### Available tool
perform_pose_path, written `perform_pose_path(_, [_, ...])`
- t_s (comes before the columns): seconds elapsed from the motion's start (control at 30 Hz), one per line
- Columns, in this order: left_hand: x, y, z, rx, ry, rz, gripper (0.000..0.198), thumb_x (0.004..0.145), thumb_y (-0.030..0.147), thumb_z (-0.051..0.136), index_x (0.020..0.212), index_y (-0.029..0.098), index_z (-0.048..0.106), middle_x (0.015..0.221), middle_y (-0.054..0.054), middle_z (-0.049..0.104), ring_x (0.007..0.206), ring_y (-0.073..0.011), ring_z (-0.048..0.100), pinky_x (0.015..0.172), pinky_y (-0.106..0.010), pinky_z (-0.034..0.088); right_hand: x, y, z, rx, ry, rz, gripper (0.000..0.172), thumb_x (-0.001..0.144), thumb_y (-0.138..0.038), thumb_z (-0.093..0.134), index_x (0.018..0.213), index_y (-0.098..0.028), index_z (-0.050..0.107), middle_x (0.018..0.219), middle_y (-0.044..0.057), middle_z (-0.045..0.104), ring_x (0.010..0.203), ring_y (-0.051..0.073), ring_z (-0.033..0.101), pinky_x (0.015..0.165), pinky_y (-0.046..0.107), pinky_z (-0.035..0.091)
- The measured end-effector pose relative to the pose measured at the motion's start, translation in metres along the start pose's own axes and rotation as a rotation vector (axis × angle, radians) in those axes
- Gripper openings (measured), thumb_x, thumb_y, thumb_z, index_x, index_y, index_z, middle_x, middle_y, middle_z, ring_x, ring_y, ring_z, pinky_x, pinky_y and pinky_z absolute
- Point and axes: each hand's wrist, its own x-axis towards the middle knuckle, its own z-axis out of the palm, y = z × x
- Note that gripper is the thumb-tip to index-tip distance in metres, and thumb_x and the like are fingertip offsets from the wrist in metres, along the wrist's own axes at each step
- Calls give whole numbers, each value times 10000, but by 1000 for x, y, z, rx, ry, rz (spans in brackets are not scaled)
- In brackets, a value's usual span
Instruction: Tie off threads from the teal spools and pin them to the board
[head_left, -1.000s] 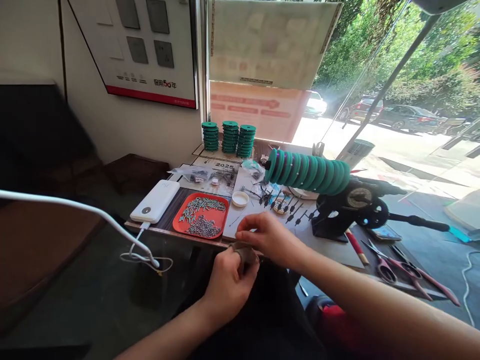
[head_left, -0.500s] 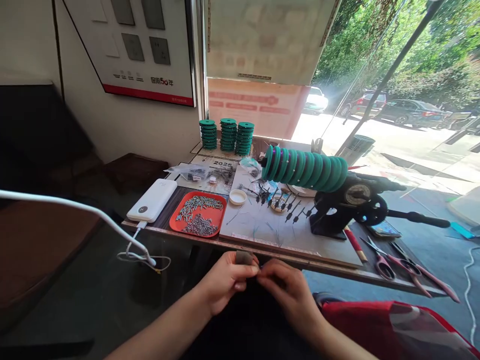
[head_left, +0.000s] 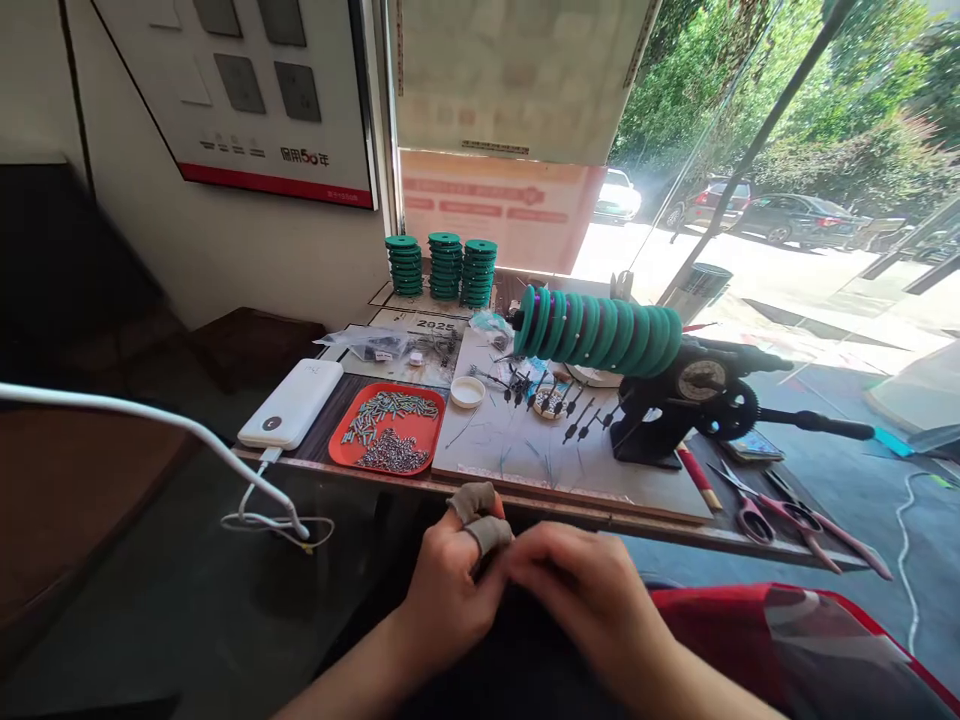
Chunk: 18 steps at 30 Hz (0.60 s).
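My left hand (head_left: 448,592) and my right hand (head_left: 589,590) meet fingertip to fingertip just below the front edge of the table (head_left: 570,513). Grey fabric finger cots (head_left: 480,517) cover two fingers of my left hand. Both hands are pinched together; whatever lies between the fingertips is too small to make out. Nearest on the table are a pale work board (head_left: 525,450) and a red tray (head_left: 352,432) holding several small metal pins.
A black hand-crank winder (head_left: 694,400) carries a row of green discs (head_left: 600,335). Stacks of green discs (head_left: 442,266) stand at the back. A white power bank (head_left: 289,403), white cap (head_left: 469,392), black pins (head_left: 570,405) and red-handled scissors (head_left: 787,515) lie about. A white cable (head_left: 150,420) crosses the left.
My right hand has drawn back from the work board to my left hand below the table edge. The view has shifted slightly, and the two cots now show on my raised left fingers.
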Motion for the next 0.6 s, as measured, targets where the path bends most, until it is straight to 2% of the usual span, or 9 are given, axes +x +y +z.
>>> perform_pose_path(0.1, [0, 3, 3, -310, 9, -182, 104, 725, 214, 588, 640, 155, 577, 803, -27, 496, 758, -133, 474, 688, -229, 392, 13, -11, -12, 107, 135, 101, 156, 786, -270, 549, 686, -160, 596, 556, -23, 559, 514, 86, 500, 489, 173, 398])
perform_pose_path(0.17, [0, 7, 6, -512, -51, -308, 139, 700, 267, 622, 634, 149, 590, 779, -16, 485, 645, -95, 438, 586, -202, 371, 14, -15, -19, 165, 204, 122, 156, 777, -286, 559, 697, -158, 595, 550, -25, 556, 495, 86, 499, 457, 171, 403])
perform_pose_path(0.23, [0, 10, 8, -668, -133, -405, 167, 652, 305, 666, 667, 148, 612, 762, -5, 475, 541, -56, 369, 480, -179, 306, 10, -16, -25, 122, 251, 89, 124, 770, -262, 568, 706, -161, 600, 562, -19, 583, 482, 90, 521, 444, 174, 420])
perform_pose_path(0.3, [-1, 13, 11, -756, -174, -463, 207, 607, 317, 704, 687, 148, 616, 767, -1, 471, 504, -35, 329, 431, -168, 239, 3, -14, -30, -71, 291, -19, 101, 776, -211, 557, 702, -171, 612, 591, -6, 626, 499, 103, 563, 471, 185, 449])
perform_pose_path(0.4, [-1, 14, 16, -776, -160, -494, 225, 600, 323, 718, 672, 145, 601, 716, 12, 450, 494, -30, 303, 420, -163, 198, -7, -10, -36, -510, 323, -323, 181, 819, -138, 478, 739, -175, 636, 655, 22, 665, 556, 119, 604, 513, 200, 463])
perform_pose_path(0.47, [-1, 13, 18, -772, -142, -506, 224, 607, 322, 717, 676, 147, 597, 676, 24, 431, 492, -32, 282, 424, -165, 191, -13, -7, -38, -715, 303, -489, 246, 858, -126, 404, 789, -158, 638, 661, 41, 658, 556, 122, 595, 504, 209, 456])
perform_pose_path(0.6, [-2, 14, 20, -726, -97, -488, 190, 614, 297, 712, 653, 144, 605, 768, 10, 453, 520, -35, 307, 454, -175, 230, -24, -3, -37, -857, 217, -563, 267, 889, -151, 354, 891, -118, 619, 724, 81, 648, 608, 143, 582, 550, 244, 466])
